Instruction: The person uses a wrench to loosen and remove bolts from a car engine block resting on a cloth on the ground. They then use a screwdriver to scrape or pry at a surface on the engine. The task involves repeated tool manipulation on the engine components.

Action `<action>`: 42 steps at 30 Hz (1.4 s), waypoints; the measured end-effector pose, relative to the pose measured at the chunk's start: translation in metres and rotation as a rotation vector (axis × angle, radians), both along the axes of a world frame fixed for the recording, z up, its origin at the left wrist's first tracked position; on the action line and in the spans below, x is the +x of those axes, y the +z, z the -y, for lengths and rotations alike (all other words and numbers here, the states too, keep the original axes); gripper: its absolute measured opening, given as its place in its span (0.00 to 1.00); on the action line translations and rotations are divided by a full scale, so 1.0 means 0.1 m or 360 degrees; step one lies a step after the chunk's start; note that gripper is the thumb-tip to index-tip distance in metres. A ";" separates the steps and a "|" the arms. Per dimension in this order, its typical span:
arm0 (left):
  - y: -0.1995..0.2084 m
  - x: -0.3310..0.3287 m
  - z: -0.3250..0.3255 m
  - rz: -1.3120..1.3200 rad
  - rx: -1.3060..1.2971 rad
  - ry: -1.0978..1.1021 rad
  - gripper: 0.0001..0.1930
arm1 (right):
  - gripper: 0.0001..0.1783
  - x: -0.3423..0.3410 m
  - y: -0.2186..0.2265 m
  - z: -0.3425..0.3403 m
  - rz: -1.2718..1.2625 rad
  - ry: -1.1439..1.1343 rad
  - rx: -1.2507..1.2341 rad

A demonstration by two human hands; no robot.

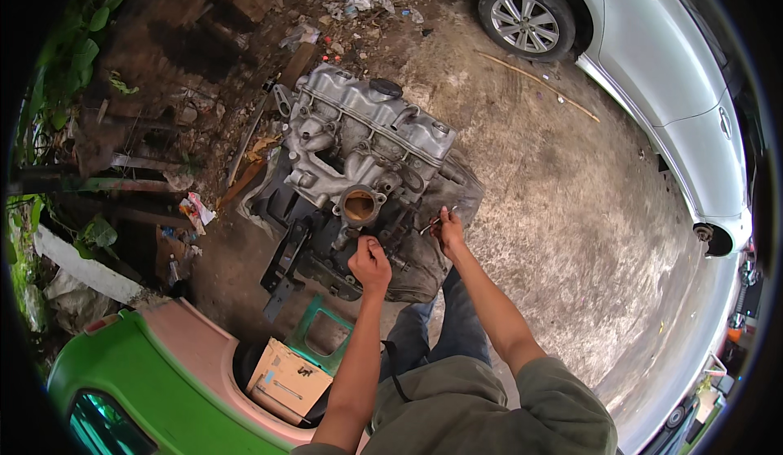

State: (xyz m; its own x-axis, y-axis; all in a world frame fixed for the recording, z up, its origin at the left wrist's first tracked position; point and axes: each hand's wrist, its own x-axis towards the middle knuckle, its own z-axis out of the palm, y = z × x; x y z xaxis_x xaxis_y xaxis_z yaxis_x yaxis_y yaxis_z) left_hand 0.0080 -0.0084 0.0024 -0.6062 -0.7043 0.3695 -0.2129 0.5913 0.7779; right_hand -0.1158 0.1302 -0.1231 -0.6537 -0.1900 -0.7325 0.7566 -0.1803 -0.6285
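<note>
A grey metal car engine (371,133) stands in front of me, with a round black cap on its cover and a round brown-lined intake opening facing me. My left hand (369,266) is closed, its fingers curled at the engine's near side just below that opening. Whatever it may hold is hidden. To its right, my right hand (447,233) is closed round a small shiny wrench (428,227), beside the engine's lower right part. The wrench's far end is too small to make out.
A dirty cover (424,280) lies under the engine. Near my legs are a green plastic stool (314,324) and a wooden box (285,382), next to a green and pink car body (163,373). A silver car (661,64) stands at right; litter (367,2) lies behind the engine.
</note>
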 end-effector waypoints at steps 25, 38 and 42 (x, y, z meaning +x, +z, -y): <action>0.01 0.01 0.00 0.0031 0.0045 0.0003 0.13 | 0.19 0.81 0.87 -0.24 -0.1779 0.1346 0.0855; 0.03 0.01 0.00 0.0045 0.0106 -0.0014 0.15 | 0.06 0.79 0.56 -0.48 -0.0968 0.0560 0.0324; 0.01 -0.02 0.00 -0.0035 0.0082 -0.0009 0.14 | 0.18 0.45 0.18 -0.38 -0.0178 0.0003 -0.0115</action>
State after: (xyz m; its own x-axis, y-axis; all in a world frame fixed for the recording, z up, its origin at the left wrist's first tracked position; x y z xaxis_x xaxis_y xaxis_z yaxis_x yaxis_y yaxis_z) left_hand 0.0064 -0.0082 0.0037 -0.6023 -0.7193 0.3462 -0.1921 0.5515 0.8117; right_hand -0.0708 0.1681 -0.1047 -0.7302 -0.2413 -0.6392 0.6829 -0.2268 -0.6944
